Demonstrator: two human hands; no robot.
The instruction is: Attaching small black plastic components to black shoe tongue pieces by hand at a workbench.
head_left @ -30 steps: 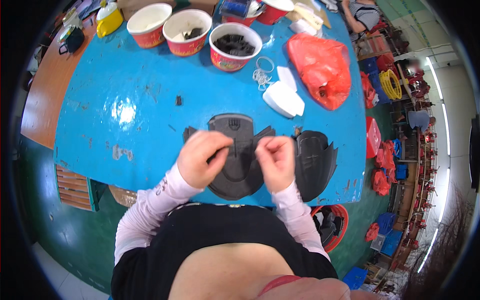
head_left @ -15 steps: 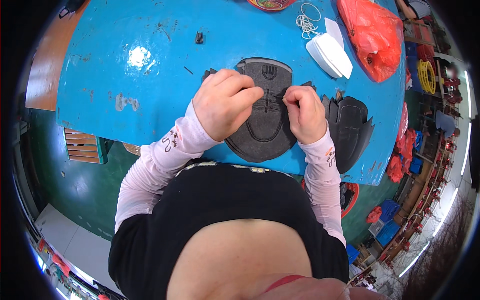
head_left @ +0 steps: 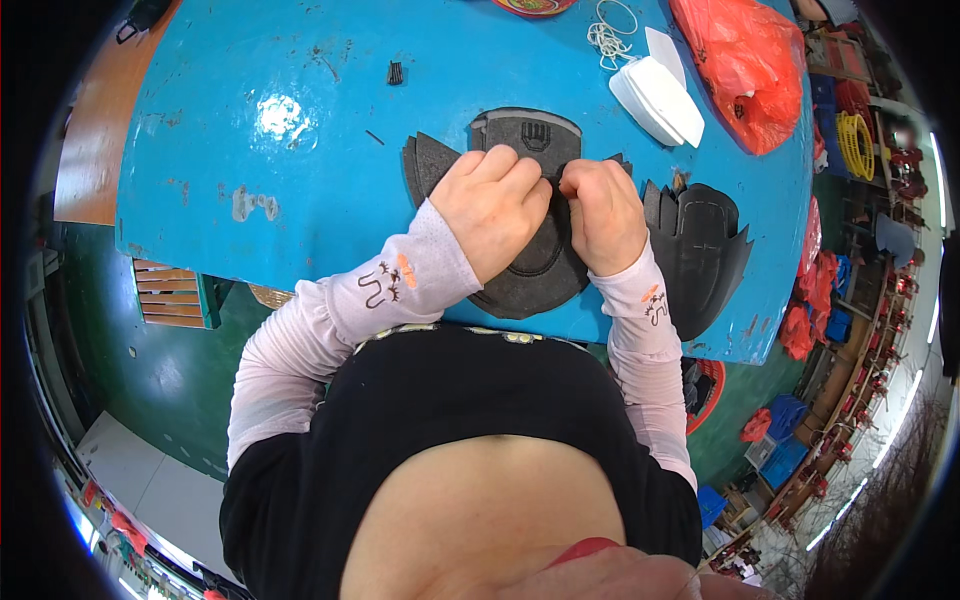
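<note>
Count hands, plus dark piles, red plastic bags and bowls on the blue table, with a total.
Left hand and right hand: 2
Middle dark pile and right dark pile: 2
Red plastic bag: 1
Bowl, cut off: 1
Total: 6

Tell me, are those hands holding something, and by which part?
I can't tell: the bare left hand and bare right hand are curled over the dark grey, rounded flat pad, hiding any hold.

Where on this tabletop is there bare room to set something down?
The glossy blue table is bare from the brown wooden surface to the thin dark sliver; another free patch lies between the black ribbed scrap and the white string coil. Crowded: from the left hand to the jagged black stack beside the right hand, and around the crumpled red plastic bag.
</note>
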